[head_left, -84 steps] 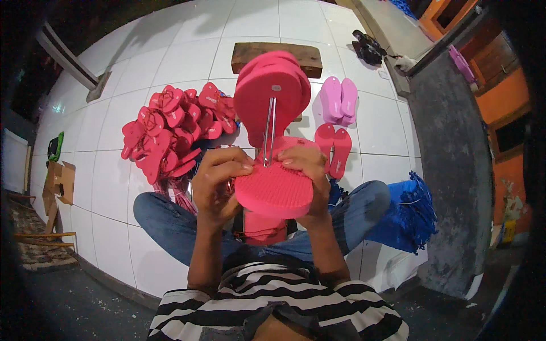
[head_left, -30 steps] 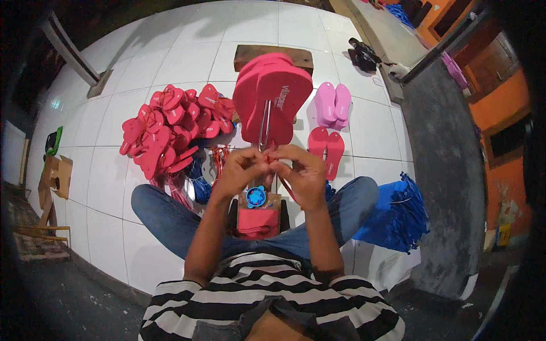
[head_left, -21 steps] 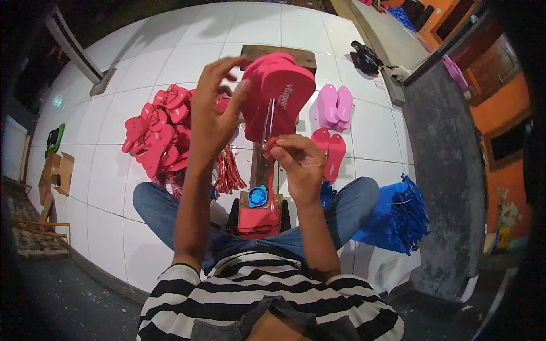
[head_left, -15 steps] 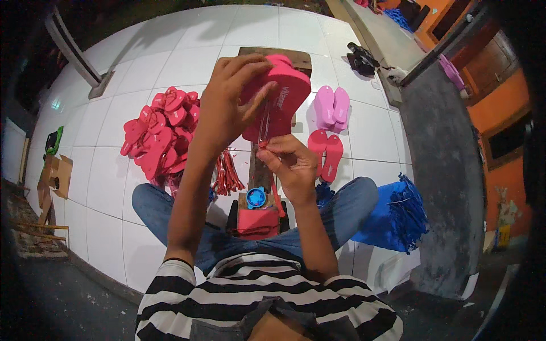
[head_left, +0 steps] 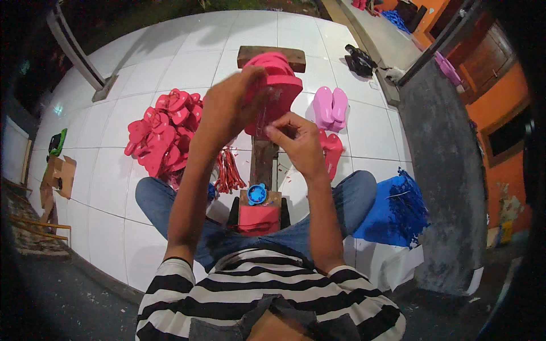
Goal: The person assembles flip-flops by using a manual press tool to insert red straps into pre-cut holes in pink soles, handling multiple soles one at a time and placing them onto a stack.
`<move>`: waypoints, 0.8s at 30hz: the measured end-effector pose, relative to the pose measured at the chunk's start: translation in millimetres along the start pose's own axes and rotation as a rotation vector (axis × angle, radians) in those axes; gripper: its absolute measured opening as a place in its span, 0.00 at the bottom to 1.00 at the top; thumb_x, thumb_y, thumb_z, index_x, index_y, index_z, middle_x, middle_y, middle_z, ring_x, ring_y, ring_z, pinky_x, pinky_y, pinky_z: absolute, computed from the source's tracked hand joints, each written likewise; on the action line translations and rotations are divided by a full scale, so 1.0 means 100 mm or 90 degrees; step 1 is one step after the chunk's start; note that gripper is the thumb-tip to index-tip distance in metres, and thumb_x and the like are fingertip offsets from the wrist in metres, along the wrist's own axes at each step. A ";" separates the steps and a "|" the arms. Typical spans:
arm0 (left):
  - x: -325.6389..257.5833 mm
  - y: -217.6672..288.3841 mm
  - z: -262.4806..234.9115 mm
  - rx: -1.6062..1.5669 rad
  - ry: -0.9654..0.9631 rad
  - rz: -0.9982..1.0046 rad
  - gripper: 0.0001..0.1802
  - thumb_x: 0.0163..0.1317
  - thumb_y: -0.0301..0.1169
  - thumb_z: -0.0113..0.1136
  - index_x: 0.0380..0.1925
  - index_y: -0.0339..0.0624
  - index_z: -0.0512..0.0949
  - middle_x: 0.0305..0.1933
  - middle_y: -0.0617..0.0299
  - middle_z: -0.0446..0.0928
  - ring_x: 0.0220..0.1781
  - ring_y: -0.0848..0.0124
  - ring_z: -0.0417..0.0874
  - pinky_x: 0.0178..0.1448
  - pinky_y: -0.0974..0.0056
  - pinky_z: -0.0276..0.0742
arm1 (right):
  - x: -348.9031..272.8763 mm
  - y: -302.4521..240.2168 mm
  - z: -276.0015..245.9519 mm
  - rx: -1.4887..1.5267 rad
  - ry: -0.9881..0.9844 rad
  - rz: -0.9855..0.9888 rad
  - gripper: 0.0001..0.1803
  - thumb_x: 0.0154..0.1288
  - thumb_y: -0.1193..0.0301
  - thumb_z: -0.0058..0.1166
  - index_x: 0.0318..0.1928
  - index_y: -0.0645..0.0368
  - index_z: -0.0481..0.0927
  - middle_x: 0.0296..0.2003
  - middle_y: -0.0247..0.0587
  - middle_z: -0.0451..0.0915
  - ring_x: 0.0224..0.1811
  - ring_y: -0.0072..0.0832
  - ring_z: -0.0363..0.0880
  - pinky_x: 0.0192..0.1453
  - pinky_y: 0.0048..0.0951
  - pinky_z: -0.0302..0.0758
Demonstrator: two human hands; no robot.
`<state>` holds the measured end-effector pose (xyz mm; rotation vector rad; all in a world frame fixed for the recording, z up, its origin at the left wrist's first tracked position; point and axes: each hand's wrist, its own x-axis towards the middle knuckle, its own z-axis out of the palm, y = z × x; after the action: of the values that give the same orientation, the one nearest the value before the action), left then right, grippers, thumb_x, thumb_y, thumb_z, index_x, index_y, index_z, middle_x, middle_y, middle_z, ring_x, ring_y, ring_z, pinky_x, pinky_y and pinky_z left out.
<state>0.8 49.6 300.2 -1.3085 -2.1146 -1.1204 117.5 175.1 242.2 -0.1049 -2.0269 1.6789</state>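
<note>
My left hand [head_left: 230, 108] is wrapped round a pink flip-flop sole [head_left: 283, 94], holding it tilted above a wooden bench [head_left: 263, 162]. A thin, pale wire-like tool [head_left: 261, 120] shows against the sole's lower part, partly behind my left fingers. My right hand [head_left: 300, 142] pinches close to the sole's lower edge by this wire. What lies between the right fingertips is too small to make out. More pink soles [head_left: 271, 58] show just beyond the held one, at the far end of the bench.
Pink flip-flops [head_left: 162, 133] lie heaped at left, beside red straps [head_left: 228, 173]. Lilac soles [head_left: 331, 108] and a pink pair [head_left: 332, 152] lie at right. A blue round lid-like piece [head_left: 257, 194] rests on the bench's near end. Blue straps [head_left: 406, 207] on a blue sheet are beside my right knee.
The red strap that hung from my right fingers is out of sight. My right hand has moved slightly up and right, and the sole has tipped and dropped a little.
</note>
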 end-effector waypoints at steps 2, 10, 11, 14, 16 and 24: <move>-0.03 -0.02 0.01 -0.060 -0.007 -0.042 0.17 0.58 0.33 0.63 0.45 0.43 0.72 0.33 0.50 0.79 0.32 0.55 0.82 0.33 0.57 0.75 | -0.03 -0.09 -0.03 -0.093 -0.020 -0.048 0.09 0.58 0.70 0.62 0.31 0.64 0.79 0.27 0.35 0.80 0.31 0.19 0.76 0.35 0.23 0.72; -0.04 -0.06 0.16 -0.355 0.051 -0.061 0.15 0.61 0.28 0.60 0.46 0.38 0.71 0.34 0.53 0.80 0.31 0.72 0.80 0.36 0.69 0.74 | 0.08 -0.20 -0.08 0.002 -0.033 0.028 0.10 0.58 0.69 0.62 0.35 0.64 0.81 0.30 0.41 0.81 0.34 0.23 0.79 0.41 0.27 0.75; -0.06 -0.07 0.20 -0.427 0.059 -0.067 0.14 0.61 0.27 0.59 0.46 0.38 0.71 0.35 0.55 0.80 0.32 0.74 0.79 0.37 0.70 0.74 | 0.05 -0.19 -0.07 0.023 -0.027 0.030 0.11 0.58 0.69 0.62 0.36 0.64 0.81 0.31 0.42 0.81 0.35 0.24 0.79 0.42 0.28 0.75; -0.42 -0.10 0.19 -0.468 0.026 -0.089 0.15 0.62 0.25 0.57 0.48 0.38 0.70 0.45 0.58 0.77 0.42 0.74 0.78 0.44 0.70 0.74 | -0.26 -0.06 0.04 -0.097 0.091 -0.033 0.08 0.59 0.71 0.61 0.34 0.65 0.82 0.30 0.34 0.79 0.34 0.19 0.76 0.42 0.21 0.72; -0.50 0.06 0.13 -0.524 0.057 -0.123 0.16 0.64 0.26 0.55 0.51 0.39 0.68 0.50 0.58 0.74 0.48 0.73 0.76 0.49 0.68 0.73 | -0.26 -0.13 0.07 -0.197 0.164 -0.162 0.14 0.60 0.72 0.60 0.45 0.65 0.77 0.43 0.41 0.76 0.45 0.26 0.73 0.51 0.28 0.69; -0.30 0.09 0.27 -0.712 0.025 -0.307 0.18 0.70 0.39 0.46 0.52 0.40 0.71 0.44 0.62 0.74 0.45 0.76 0.73 0.51 0.68 0.69 | 0.31 -0.31 -0.05 0.128 -0.047 -0.119 0.27 0.59 0.74 0.60 0.59 0.59 0.68 0.55 0.42 0.73 0.56 0.29 0.73 0.59 0.30 0.71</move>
<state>24.8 57.2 267.2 -1.0953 -1.7953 -2.7384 100.7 183.7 282.3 0.2112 -1.8436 1.7771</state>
